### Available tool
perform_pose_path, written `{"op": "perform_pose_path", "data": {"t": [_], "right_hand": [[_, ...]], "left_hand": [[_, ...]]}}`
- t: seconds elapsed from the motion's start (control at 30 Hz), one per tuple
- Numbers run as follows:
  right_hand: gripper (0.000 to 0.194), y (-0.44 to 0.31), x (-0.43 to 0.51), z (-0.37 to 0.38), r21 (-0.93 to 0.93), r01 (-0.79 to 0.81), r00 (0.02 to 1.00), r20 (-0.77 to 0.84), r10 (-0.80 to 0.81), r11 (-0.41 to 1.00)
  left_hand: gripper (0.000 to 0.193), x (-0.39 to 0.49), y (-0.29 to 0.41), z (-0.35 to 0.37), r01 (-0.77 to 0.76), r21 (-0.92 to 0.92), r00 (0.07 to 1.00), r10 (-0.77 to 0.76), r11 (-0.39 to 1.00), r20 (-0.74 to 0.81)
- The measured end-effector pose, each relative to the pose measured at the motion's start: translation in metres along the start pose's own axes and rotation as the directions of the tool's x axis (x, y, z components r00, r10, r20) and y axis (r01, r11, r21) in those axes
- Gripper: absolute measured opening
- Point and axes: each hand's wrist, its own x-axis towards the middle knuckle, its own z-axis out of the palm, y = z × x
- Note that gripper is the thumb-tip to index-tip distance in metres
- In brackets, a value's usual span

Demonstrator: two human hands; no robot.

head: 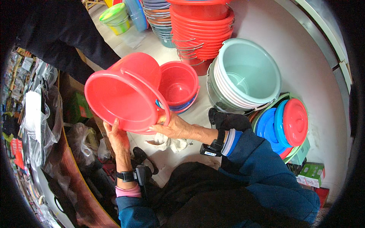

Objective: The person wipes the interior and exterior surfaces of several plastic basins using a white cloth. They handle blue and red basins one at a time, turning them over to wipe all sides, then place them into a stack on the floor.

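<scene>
A red plastic bucket (137, 65) is held tilted in the air, its open mouth towards me. My left hand (118, 135) grips its lower rim, thumb on top. On the rim's right side, beside the raised red handle, my right hand (174, 126) has hold of it. Just behind stands a smaller stack of buckets, a red one (179, 82) on top and blue below. To the right is a stack of pale green and white buckets (248, 71) with wire handles. A white cloth (168, 142) lies on the floor below my hands.
Tall stacks of red buckets (201, 34) and grey-blue buckets (159, 22) stand at the back, near a yellow-green bucket (115, 18). Red and blue lids (296, 122) fill a green tub at right. Goods in plastic and a curved counter edge (82, 182) line the left. A dark-clothed person (65, 37) is upper left.
</scene>
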Motion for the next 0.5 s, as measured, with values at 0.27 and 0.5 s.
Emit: {"op": "perform_pose_path", "data": {"t": [0.27, 0.5], "right_hand": [[0.031, 0.012, -0.001, 0.012, 0.061, 0.154, 0.978, -0.151, -0.143, 0.986], [0.052, -0.002, -0.018, -0.036, -0.069, 0.05, 0.934, 0.356, -0.022, 0.996]], "left_hand": [[0.051, 0.003, -0.034, 0.011, 0.353, -0.225, 0.936, -0.342, 0.908, 0.087], [0.052, 0.034, -0.009, -0.006, 0.151, -0.044, 0.988, -0.151, 0.987, 0.0]]}}
